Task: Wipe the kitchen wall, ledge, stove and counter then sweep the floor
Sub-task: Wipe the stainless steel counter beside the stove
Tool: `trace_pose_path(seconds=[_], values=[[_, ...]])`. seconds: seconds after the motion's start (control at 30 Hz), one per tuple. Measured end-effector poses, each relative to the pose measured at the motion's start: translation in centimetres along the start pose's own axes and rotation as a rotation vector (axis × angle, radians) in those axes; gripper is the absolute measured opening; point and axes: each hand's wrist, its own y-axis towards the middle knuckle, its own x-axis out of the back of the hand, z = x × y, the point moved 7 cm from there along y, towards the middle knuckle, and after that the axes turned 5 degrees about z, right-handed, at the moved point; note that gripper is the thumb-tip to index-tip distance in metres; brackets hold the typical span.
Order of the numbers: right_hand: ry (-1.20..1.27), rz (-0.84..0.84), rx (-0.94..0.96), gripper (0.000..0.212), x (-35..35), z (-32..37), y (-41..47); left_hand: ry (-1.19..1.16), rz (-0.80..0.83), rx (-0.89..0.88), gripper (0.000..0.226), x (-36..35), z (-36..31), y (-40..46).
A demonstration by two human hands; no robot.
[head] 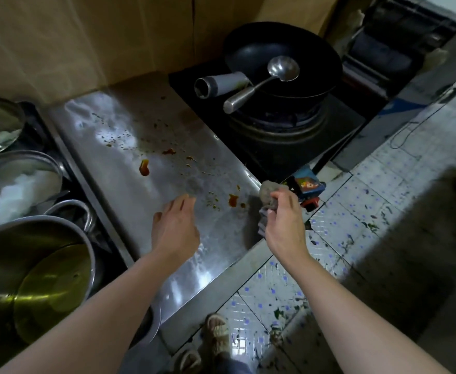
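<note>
Your right hand (285, 217) is raised above the front edge of the steel counter (129, 168), with the fingers curled round a bunched grey cloth (271, 197); part of the cloth hangs below the palm. Your left hand (175, 225) is over the counter with fingers extended and relaxed, holding nothing; contact with the surface cannot be confirmed. The counter carries orange-brown sauce spots (144, 167) and scattered crumbs between the hands and the wall (86, 36). To the right, the stove (275, 125) bears a black wok (283, 60) containing a metal ladle (275, 74). Steel pots (32, 255) stand at your left. The tiled floor (356, 211) is littered with dark scraps.
</note>
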Motion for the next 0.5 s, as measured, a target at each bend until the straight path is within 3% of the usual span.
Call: trace_pose_path(seconds=[0.13,0.4,0.5], values=[[-0.135,0.156,0.028,0.057,-3.9,-1.3,0.7,0.047,-0.021,0.026,0.057,-0.2,1.0,1.1],[-0.159,0.027,-0.002,0.055,-6.8,0.2,1.1,0.056,0.006,0.113,0.066,-0.7,3.0,2.5],[-0.115,0.01,0.081,0.057,-7.5,1.7,0.8,0.062,-0.009,0.112,0.066,-0.6,3.3,3.0]])
